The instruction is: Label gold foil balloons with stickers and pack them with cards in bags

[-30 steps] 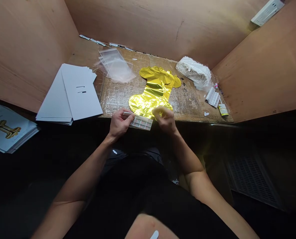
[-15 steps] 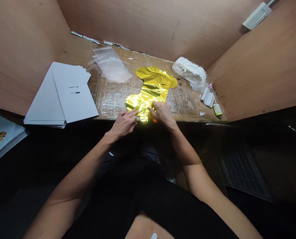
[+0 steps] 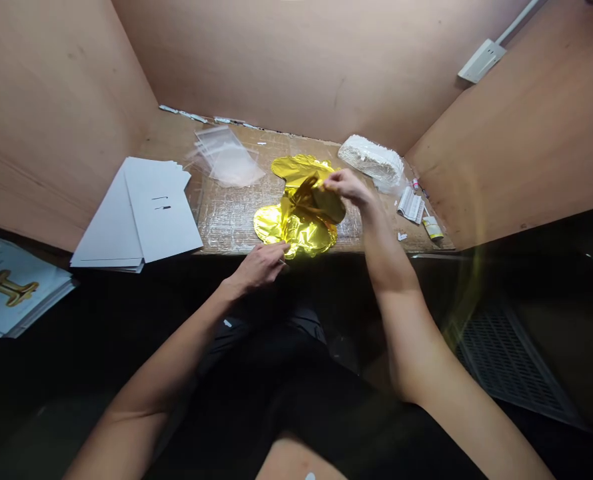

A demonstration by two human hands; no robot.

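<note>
The gold foil balloon [image 3: 296, 227] lay at the front edge of the foil-faced bench [image 3: 226, 230], long axis running roughly from the bench front toward the back wall, with a crumpled flap raised on top of it. The right hand [image 3: 349, 188] was the nearer of the two, arm reaching in over the bench, pinching the upper end of that flap between fingers and thumb. The left hand [image 3: 259, 267] sat below the balloon at the bench edge, open and loosely curled, holding nothing; its fingertips [image 3: 285, 248] were beside the lower foil (contact not certain from this view). Hands well apart, balloon between them.

Left of the balloon: a stack of white card sheets [image 3: 161, 207]. Behind it: clear plastic bags [image 3: 226, 160]. Right of it: a white wrapped bundle [image 3: 369, 160], a folded printed leaflet [image 3: 410, 205] and a small tube [image 3: 432, 228]. Further left, off the bench: a printed sheet stack [image 3: 11, 290].
</note>
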